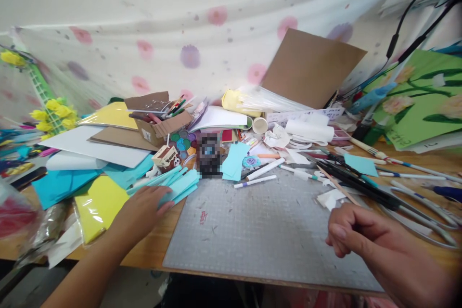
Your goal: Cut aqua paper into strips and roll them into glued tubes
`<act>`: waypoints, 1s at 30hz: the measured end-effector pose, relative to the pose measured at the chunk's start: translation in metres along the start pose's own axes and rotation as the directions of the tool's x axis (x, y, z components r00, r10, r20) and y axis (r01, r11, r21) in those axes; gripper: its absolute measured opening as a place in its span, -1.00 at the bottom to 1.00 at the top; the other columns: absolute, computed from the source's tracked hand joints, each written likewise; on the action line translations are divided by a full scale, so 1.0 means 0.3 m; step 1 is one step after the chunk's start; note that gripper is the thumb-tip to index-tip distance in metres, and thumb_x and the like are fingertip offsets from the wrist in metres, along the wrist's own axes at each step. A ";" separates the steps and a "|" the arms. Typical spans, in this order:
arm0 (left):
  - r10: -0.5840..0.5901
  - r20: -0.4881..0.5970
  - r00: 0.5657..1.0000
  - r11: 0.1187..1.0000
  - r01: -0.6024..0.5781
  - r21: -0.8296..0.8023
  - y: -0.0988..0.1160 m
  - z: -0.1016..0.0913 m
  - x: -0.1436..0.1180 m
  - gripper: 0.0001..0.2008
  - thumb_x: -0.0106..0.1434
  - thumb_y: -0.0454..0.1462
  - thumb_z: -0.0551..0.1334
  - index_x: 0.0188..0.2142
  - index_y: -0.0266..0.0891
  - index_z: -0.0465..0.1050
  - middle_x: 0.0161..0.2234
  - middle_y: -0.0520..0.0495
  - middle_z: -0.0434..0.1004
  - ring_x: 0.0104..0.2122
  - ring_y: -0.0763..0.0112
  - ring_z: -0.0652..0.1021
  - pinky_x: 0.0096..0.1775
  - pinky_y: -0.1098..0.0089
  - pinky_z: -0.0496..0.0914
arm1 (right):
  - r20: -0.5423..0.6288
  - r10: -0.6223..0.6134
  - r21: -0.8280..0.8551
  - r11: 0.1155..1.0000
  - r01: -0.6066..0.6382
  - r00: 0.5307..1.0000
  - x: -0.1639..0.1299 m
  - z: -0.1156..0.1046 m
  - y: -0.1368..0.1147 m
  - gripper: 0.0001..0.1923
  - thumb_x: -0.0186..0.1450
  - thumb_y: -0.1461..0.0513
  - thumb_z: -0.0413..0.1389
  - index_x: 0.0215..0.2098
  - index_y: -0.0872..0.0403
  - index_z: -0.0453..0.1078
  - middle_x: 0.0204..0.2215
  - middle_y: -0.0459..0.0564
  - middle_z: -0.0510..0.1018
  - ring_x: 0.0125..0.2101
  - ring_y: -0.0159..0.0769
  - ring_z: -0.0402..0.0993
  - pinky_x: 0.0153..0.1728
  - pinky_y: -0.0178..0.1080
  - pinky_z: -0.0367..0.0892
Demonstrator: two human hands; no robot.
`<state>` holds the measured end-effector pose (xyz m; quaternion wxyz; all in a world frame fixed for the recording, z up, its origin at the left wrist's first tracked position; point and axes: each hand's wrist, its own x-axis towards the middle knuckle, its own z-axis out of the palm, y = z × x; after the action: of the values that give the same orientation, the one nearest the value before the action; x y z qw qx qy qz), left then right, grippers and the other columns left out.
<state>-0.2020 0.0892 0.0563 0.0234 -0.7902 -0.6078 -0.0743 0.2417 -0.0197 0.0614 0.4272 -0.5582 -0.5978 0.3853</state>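
Now your left hand [142,211] lay flat, fingers released, pressing the stack of folded turquoise paper strips [176,185] at the grey gridded cutting mat's [263,231] left edge on the bench. Your right hand [355,231] hovered loosely clenched, empty. Best to have pinched the strips together before lifting.

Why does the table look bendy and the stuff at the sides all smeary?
In the head view the wide lens bows the table edge and cloth backdrop; the side clutter smears, as do the scissors; the cutting mat stays sharpest; one small patch is pixelated; light is soft, with faint shadows.
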 end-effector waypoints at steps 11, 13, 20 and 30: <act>-0.158 -0.016 0.987 0.963 0.151 -0.223 0.021 -0.062 0.007 -0.63 0.33 -0.02 0.14 -0.05 -0.24 0.40 -0.19 -0.09 0.53 -0.23 0.26 0.56 -0.21 0.25 0.48 | 0.005 -0.034 -0.086 0.996 0.034 0.999 -0.012 -0.014 0.013 -0.55 0.28 -0.10 0.07 -0.59 0.00 0.36 -0.61 -0.13 0.42 -0.54 -0.37 0.35 -0.51 -0.39 0.31; -0.118 -0.016 0.993 0.976 0.113 -0.184 0.030 -0.043 0.009 -0.68 0.33 -0.09 0.22 -0.06 -0.26 0.41 -0.10 -0.12 0.48 -0.16 0.24 0.53 -0.12 0.15 0.45 | 0.017 -0.044 -0.111 0.993 0.046 0.999 -0.012 -0.015 0.004 -0.55 0.29 -0.10 0.06 -0.59 0.00 0.35 -0.61 -0.12 0.42 -0.55 -0.37 0.35 -0.52 -0.38 0.31; 0.192 0.001 0.981 0.951 -0.186 -0.247 0.244 -0.057 -0.012 -0.79 0.27 -0.14 0.21 -0.17 -0.17 0.45 -0.05 -0.12 0.46 -0.02 0.13 0.46 0.06 0.10 0.33 | 0.046 -0.313 -0.372 0.876 0.307 0.949 0.001 0.007 -0.029 -0.82 0.32 0.08 0.09 -0.35 -0.01 0.41 -0.42 -0.08 0.53 -0.44 -0.34 0.47 -0.45 -0.36 0.42; 0.646 0.161 0.747 0.746 -0.570 -0.345 0.674 -0.046 0.037 -0.81 0.22 -0.17 0.32 -0.19 -0.14 0.46 -0.03 -0.05 0.49 -0.09 0.23 0.52 -0.06 0.27 0.41 | 0.457 -0.627 -0.619 0.284 0.732 0.631 0.049 0.028 0.003 -0.86 0.37 0.30 0.01 -0.24 -0.01 0.41 -0.30 -0.07 0.56 -0.32 -0.24 0.47 -0.21 -0.16 0.37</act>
<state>-0.0057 0.0454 0.0823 -0.1460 -0.9436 -0.2949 -0.0372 0.2339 -0.0047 0.0589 0.2330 -0.3475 -0.9037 -0.0906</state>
